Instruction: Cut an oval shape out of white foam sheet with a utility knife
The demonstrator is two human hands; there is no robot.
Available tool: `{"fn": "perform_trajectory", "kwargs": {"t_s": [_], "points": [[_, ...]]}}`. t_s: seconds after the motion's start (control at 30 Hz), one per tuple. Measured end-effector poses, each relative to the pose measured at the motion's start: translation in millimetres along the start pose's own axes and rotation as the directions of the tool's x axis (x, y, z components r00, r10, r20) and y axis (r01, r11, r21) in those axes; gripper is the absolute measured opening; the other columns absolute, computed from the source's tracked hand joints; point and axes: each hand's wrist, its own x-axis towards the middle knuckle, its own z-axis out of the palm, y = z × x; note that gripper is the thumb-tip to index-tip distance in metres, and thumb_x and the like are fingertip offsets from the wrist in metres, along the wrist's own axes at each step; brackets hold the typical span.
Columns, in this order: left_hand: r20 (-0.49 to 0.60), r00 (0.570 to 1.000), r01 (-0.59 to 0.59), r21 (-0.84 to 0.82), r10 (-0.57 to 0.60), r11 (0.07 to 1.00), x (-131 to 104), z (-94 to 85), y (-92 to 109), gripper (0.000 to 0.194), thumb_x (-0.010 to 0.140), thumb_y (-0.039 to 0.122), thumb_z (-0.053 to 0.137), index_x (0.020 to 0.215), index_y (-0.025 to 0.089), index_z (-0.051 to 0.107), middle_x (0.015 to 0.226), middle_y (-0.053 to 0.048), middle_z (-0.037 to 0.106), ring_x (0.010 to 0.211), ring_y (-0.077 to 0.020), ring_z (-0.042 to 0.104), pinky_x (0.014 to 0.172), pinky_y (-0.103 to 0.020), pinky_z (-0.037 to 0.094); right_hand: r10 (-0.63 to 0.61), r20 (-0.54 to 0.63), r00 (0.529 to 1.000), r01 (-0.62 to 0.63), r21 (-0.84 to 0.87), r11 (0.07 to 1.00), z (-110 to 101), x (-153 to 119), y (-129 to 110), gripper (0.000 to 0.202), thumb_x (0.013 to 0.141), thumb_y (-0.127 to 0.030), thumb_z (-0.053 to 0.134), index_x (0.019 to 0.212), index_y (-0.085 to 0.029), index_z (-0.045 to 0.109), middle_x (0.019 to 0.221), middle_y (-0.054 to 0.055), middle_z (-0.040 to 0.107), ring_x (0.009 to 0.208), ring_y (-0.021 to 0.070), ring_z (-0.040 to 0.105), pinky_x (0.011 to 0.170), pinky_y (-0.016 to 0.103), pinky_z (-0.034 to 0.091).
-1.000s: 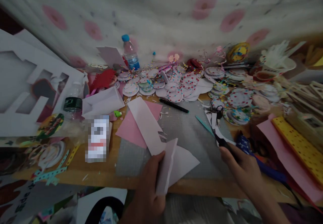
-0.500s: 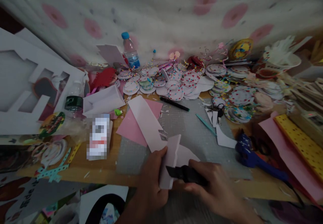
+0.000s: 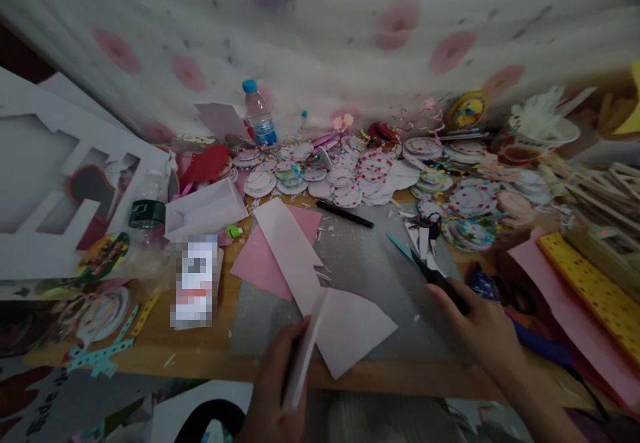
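My left hand point(image 3: 280, 380) is closed around a thin white foam board strip point(image 3: 306, 356), held up edge-on at the table's front edge. In my right hand point(image 3: 475, 330) is a black utility knife point(image 3: 445, 283), its blade pointing up and left over the right side of the grey cutting mat point(image 3: 360, 256). A long white board piece point(image 3: 283, 236) lies across pink paper point(image 3: 250, 263), and a fan-shaped white piece point(image 3: 355, 326) lies near my left hand. Close to the knife tip is a teal strip-like tool point(image 3: 400, 248).
A black pen point(image 3: 345, 214) lies on the mat's far side. Decorated paper discs point(image 3: 345, 176) are heaped behind it. A blue glue gun point(image 3: 535, 340) lies at right. Bottles point(image 3: 260, 116), a white open box point(image 3: 207, 206) and a phone-like blurred item point(image 3: 196, 280) stand or lie leftward.
My right hand has carried the utility knife away from the board strip, to the right over the mat. My left hand has moved slightly left and down, turning the strip edge-on.
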Motion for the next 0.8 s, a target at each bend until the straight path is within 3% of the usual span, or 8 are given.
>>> {"fn": "perform_trajectory", "kwargs": {"t_s": [0.1, 0.17, 0.3, 0.43, 0.53, 0.6, 0.7, 0.8], "points": [[0.003, 0.998, 0.07, -0.041, -0.07, 0.997, 5.5, -11.1, -2.6, 0.031, 0.093, 0.033, 0.043, 0.118, 0.022, 0.056, 0.09, -0.006, 0.065, 0.081, -0.0204, 0.063, 0.073, -0.032, 0.053, -0.136, 0.103, 0.985, 0.113, 0.204, 0.973, 3.4, -1.3, -9.4, 0.051, 0.085, -0.068, 0.042, 0.078, -0.022, 0.063, 0.057, 0.003, 0.063, 0.055, 0.0238, 0.063, 0.049, 0.029, 0.04], [-0.033, 0.991, 0.131, -0.06, -0.133, 0.99, 10.2, -17.5, -4.3, 0.029, 0.09, 0.032, 0.046, 0.115, 0.021, 0.058, 0.089, -0.005, 0.066, 0.08, -0.0201, 0.064, 0.074, -0.032, 0.053, -0.199, 0.153, 0.968, 0.146, 0.305, 0.941, 11.2, -8.3, -27.4, 0.046, 0.087, -0.064, 0.045, 0.077, -0.021, 0.06, 0.06, 0.002, 0.063, 0.056, 0.0209, 0.061, 0.05, 0.028, 0.04], [-0.101, 0.971, 0.21, -0.09, -0.218, 0.974, 11.9, -36.4, -9.3, 0.032, 0.085, 0.028, 0.051, 0.114, 0.019, 0.058, 0.099, -0.005, 0.071, 0.09, -0.0218, 0.067, 0.083, -0.035, 0.053, -0.243, 0.289, 0.926, 0.092, 0.451, 0.888, 33.6, -29.5, -68.6, 0.044, 0.09, -0.059, 0.045, 0.083, -0.019, 0.061, 0.069, 0.002, 0.065, 0.062, 0.0191, 0.061, 0.054, 0.028, 0.043], [-0.142, 0.956, 0.265, 0.037, -0.257, 0.964, 9.2, -61.4, -14.9, 0.03, 0.084, 0.035, 0.055, 0.107, 0.018, 0.065, 0.103, -0.006, 0.073, 0.096, -0.0245, 0.067, 0.084, -0.035, 0.054, -0.358, 0.433, 0.827, -0.002, 0.639, 0.77, 56.0, -54.8, -106.2, 0.04, 0.093, -0.054, 0.045, 0.092, -0.019, 0.063, 0.083, 0.003, 0.069, 0.078, 0.0195, 0.064, 0.066, 0.028, 0.048], [-0.175, 0.951, 0.278, 0.136, -0.253, 0.951, 9.9, -76.3, -14.6, 0.033, 0.085, 0.044, 0.055, 0.102, 0.019, 0.068, 0.103, -0.007, 0.073, 0.095, -0.0248, 0.068, 0.083, -0.033, 0.054, -0.452, 0.446, 0.772, -0.046, 0.749, 0.661, 64.4, -66.9, -124.0, 0.04, 0.094, -0.053, 0.042, 0.091, -0.019, 0.063, 0.089, 0.004, 0.069, 0.088, 0.0196, 0.063, 0.077, 0.029, 0.049], [-0.174, 0.957, 0.264, 0.193, -0.232, 0.945, 13.6, -82.4, -10.7, 0.035, 0.085, 0.046, 0.056, 0.106, 0.019, 0.066, 0.104, -0.007, 0.073, 0.094, -0.0243, 0.069, 0.08, -0.032, 0.054, -0.415, 0.439, 0.797, -0.099, 0.772, 0.627, 62.9, -67.8, -125.8, 0.042, 0.094, -0.055, 0.041, 0.089, -0.02, 0.063, 0.087, 0.004, 0.067, 0.084, 0.0189, 0.063, 0.076, 0.029, 0.049], [-0.148, 0.973, 0.213, 0.301, -0.175, 0.93, 26.6, -84.5, 0.7, 0.04, 0.085, 0.042, 0.056, 0.117, 0.019, 0.058, 0.108, -0.007, 0.072, 0.097, -0.0239, 0.068, 0.079, -0.031, 0.053, -0.226, 0.494, 0.84, -0.282, 0.752, 0.596, 52.5, -59.6, -113.2, 0.047, 0.089, -0.064, 0.041, 0.092, -0.021, 0.059, 0.075, 0.001, 0.062, 0.059, 0.0151, 0.058, 0.053, 0.026, 0.047], [0.029, 0.987, 0.127, 0.461, -0.158, 0.878, 48.6, -76.7, 17.5, 0.029, 0.087, 0.034, 0.053, 0.113, 0.02, 0.059, 0.103, -0.007, 0.072, 0.095, -0.0242, 0.069, 0.077, -0.03, 0.051, -0.125, 0.527, 0.84, -0.395, 0.754, 0.525, 39.6, -49.2, -91.6, 0.051, 0.087, -0.068, 0.041, 0.098, -0.021, 0.055, 0.062, -0.004, 0.052, 0.046, 0.0122, 0.048, 0.041, 0.023, 0.038]]}}
